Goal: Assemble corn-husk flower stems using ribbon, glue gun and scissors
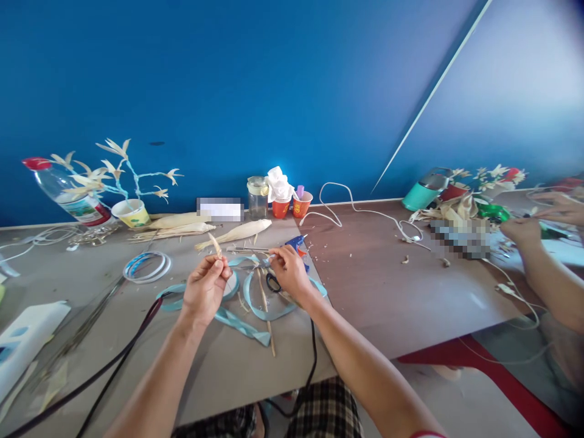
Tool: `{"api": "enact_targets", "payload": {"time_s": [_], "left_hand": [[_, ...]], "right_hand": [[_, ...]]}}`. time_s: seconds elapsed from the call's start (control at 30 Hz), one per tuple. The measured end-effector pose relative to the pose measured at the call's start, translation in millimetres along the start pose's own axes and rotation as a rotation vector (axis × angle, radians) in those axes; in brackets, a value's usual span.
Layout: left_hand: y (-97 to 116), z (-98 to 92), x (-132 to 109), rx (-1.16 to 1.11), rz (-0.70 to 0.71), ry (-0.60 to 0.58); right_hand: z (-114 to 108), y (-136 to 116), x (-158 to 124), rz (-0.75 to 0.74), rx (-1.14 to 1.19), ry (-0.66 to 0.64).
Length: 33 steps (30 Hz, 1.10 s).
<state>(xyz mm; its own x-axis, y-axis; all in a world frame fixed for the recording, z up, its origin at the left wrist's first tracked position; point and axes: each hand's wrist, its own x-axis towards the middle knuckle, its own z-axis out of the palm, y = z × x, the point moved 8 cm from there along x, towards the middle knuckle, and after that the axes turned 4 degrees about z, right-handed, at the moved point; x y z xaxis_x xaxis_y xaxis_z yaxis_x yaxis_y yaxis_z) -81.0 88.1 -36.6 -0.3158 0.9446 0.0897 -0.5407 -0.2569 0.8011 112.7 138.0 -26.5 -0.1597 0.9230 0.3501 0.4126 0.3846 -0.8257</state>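
My left hand is closed in a pinch on a small pale corn-husk piece that sticks up from the fingers. My right hand is closed just to the right, fingertips on a thin wire and the light blue ribbon that lies curled on the grey table. A blue hot-glue gun rests right behind the right hand, with black scissor handles under it.
Rolled husks, a ribbon spool, a yellow cup with a husk-flower branch, a plastic bottle, a jar and two orange cups stand at the back. Black cables cross the front. Another person's hands work at the right.
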Motion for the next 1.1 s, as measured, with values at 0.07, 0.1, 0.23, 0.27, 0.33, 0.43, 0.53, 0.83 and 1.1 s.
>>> {"api": "enact_targets", "payload": {"time_s": [0.07, 0.1, 0.23, 0.27, 0.33, 0.43, 0.53, 0.83, 1.1], "left_hand": [[3.0, -1.7, 1.5, -0.039, 0.004, 0.003], [3.6, -2.3, 2.0, -0.050, 0.005, 0.002], [-1.1, -2.7, 0.9, -0.047, -0.033, -0.006], [-3.0, -2.2, 0.2, -0.039, -0.046, -0.009], [-6.7, -0.6, -1.6, -0.027, -0.071, -0.014], [-11.5, 3.1, -4.3, -0.016, -0.103, -0.020], [-15.7, 7.7, -6.7, -0.008, -0.130, -0.043], [-26.5, 15.2, -12.4, -0.076, -0.208, -0.099], [-25.6, 19.5, -14.3, -0.159, -0.228, -0.136]], "right_hand": [[4.8, -4.7, -2.9, -0.070, -0.118, -0.019], [7.8, -6.8, -4.6, -0.097, -0.163, -0.034], [18.2, -14.6, -10.7, -0.177, -0.247, -0.102], [20.1, -17.0, -12.1, -0.196, -0.240, -0.124], [23.4, -22.4, -14.8, -0.230, -0.194, -0.179], [27.9, -31.1, -19.0, -0.248, -0.087, -0.278], [34.6, -39.0, -24.3, -0.228, -0.041, -0.387], [54.2, -45.0, -39.0, -0.250, -0.098, -0.543], [50.5, -44.8, -36.5, -0.232, -0.126, -0.474]]}}
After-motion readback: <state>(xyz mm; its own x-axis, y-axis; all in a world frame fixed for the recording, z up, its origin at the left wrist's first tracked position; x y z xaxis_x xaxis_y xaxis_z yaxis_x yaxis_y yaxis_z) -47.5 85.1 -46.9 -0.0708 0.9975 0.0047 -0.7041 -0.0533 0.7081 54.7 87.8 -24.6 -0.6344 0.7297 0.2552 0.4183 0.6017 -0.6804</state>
